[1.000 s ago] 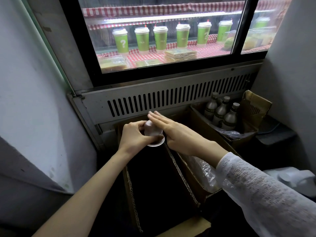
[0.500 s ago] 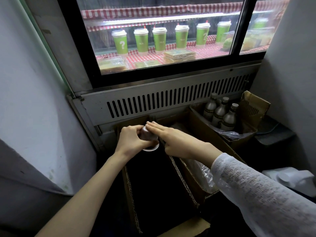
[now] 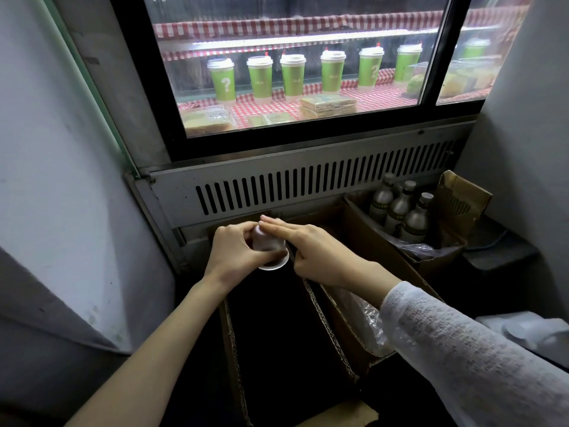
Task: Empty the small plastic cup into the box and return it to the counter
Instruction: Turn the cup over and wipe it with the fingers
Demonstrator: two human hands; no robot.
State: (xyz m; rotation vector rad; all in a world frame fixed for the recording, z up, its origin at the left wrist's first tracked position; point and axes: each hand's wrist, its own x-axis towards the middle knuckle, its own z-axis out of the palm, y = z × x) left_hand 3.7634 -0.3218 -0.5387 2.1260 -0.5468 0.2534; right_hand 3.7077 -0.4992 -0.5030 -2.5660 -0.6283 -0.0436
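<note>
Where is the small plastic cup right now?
In the head view, the cup is just left of centre, upside down in the left hand, over the dark open box, with the right hand touching its base.

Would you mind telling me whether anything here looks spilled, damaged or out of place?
Nothing looks spilled or damaged. The only odd sight is the small plastic cup, held upside down in the left hand over the open cardboard box, with the right hand's fingers on its base; that fits emptying it.
</note>
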